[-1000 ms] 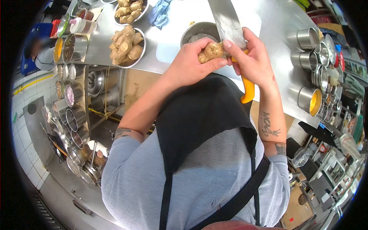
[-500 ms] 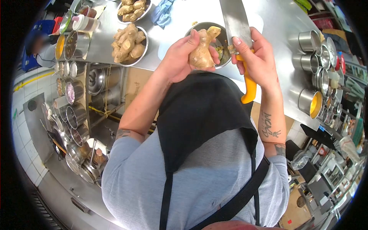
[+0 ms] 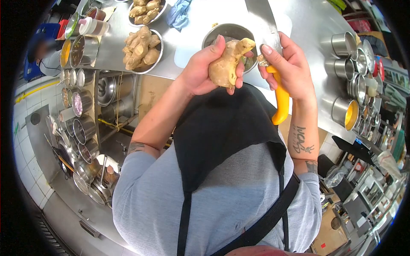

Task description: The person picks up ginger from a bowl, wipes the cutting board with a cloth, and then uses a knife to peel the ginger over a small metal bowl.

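Note:
My left hand [image 3: 200, 68] is wrapped round a large piece of ginger [image 3: 224, 67], whose pale cut strip faces right. The fingers of my right hand [image 3: 288, 66] grip a cleaver [image 3: 265, 21] where its wide blade meets the yellow handle [image 3: 282, 100]; the blade points away from me. Blade and ginger are apart. Beneath both hands stands a metal bowl [image 3: 207, 38] with scraps inside, partly hidden by my hands and the ginger. To the left, unpeeled ginger [image 3: 139, 47] fills another metal bowl [image 3: 161, 53].
A further bowl of ginger pieces [image 3: 144, 10] and a blue cloth [image 3: 178, 15] lie beyond. Metal pots [image 3: 344, 45] line the right edge, and containers with a squeeze bottle [image 3: 92, 26] stand at the left. Another person [image 3: 50, 62] is at the far left.
The ginger has turned in my left hand, bringing a pale cut strip into view on its right side. My right hand and the cleaver have shifted slightly toward me and to the right.

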